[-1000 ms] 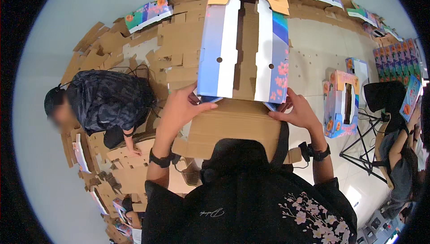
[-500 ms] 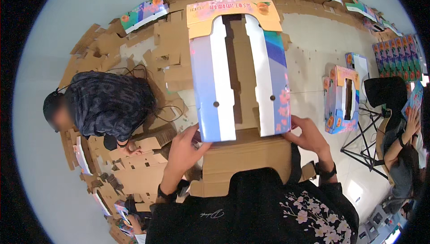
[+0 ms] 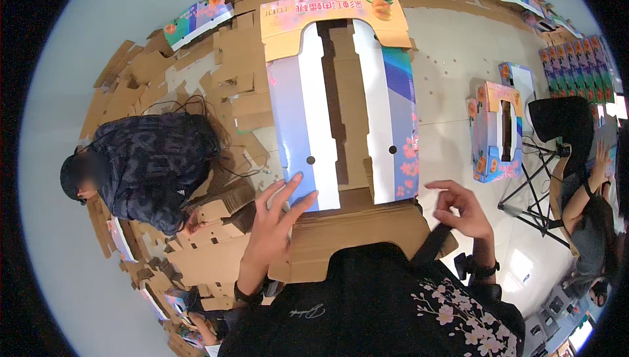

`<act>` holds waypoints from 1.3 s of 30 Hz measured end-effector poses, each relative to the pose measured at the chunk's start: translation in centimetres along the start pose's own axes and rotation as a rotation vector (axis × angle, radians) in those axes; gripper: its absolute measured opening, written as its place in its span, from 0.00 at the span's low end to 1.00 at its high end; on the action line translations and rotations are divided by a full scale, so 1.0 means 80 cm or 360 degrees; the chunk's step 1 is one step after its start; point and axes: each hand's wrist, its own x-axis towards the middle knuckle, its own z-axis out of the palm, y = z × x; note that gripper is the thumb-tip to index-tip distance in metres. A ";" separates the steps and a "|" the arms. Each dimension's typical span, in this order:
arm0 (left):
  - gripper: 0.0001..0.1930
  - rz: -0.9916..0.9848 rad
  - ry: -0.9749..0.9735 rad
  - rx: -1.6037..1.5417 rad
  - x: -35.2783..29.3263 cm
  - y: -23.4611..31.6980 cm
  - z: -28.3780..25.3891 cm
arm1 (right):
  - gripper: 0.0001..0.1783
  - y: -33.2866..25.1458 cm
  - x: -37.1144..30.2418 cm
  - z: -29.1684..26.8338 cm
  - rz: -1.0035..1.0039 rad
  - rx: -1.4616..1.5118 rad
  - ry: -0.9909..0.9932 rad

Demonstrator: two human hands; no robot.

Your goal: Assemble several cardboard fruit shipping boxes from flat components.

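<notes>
A long printed carton (image 3: 396, 114) lies in front of me, orange at its far end and blue-purple along its sides. Two white inside flaps (image 3: 319, 114) run lengthwise with a gap between them, through which the brown inside shows. At the near end a bare brown cardboard flap (image 3: 347, 232) folds out towards my torso. My left hand (image 3: 272, 226) is open, its spread fingertips resting on the carton's near left corner. Off the near right corner hovers my right hand (image 3: 464, 211), apart from the carton, index finger stretched out and other fingers loosely curled, holding nothing visible.
A finished-looking printed carton (image 3: 491, 131) stands on the floor at right, near a black folding stool (image 3: 557, 121). Stacked cartons (image 3: 576, 72) sit farther right. A person in dark clothes (image 3: 154, 167) bends over brown cardboard sheets (image 3: 216, 255) at left. Another person's arm shows at far right.
Both hands have left their grip on the carton's near corners. The left now rests spread on its top; the right has moved off to the right. The near flap has shifted slightly.
</notes>
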 end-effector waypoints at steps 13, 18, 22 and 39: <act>0.29 -0.0080 0.0211 -0.0263 0.010 0.007 0.017 | 0.17 0.089 -0.090 -0.026 -0.1236 0.2115 0.0211; 0.26 -0.0211 0.0547 -0.1070 0.016 0.006 0.025 | 0.25 0.048 -0.048 -0.026 0.0178 -0.0128 0.0468; 0.27 -0.0195 0.0548 -0.0980 0.030 0.011 0.028 | 0.31 0.023 0.006 0.002 -0.0249 -0.0996 0.0880; 0.25 -0.0543 0.0909 -0.0899 0.065 -0.006 0.054 | 0.24 -0.005 0.133 0.085 -0.0740 -0.0259 0.1235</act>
